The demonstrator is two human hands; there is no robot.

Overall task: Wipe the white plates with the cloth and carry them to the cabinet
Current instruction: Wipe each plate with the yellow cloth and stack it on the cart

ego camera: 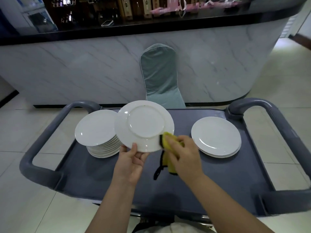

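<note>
Head view shows me the left hand (133, 163) pinching a white plate (144, 125) at its near rim, the thumb laid on the side facing me and the fingers curled behind it. That plate is round and glossy, turned bottom-up towards the camera so its raised foot ring shows, and it is held tilted above the cart, between the two piles. My right hand (183, 155) is bunched round a yellow cloth (171, 168), fingers curled over it, pressing it against the plate's lower right edge; a black strip trims the cloth where it meets the plate and a thin black loop (158, 170) dangles below it. Just left of the held plate, partly hidden behind it, a tall stack (97, 128) of white plates rests on the cart; to the right, well apart, sits a short stack (216, 135) of only a few. Both piles rest on the dark grey top of the cart (218, 182), which has looped handles at either end. Beyond it a chair (159, 76) in a grey-green cover leans at a marbled counter (84, 69), with a phone (107, 23) lying on the black top
</note>
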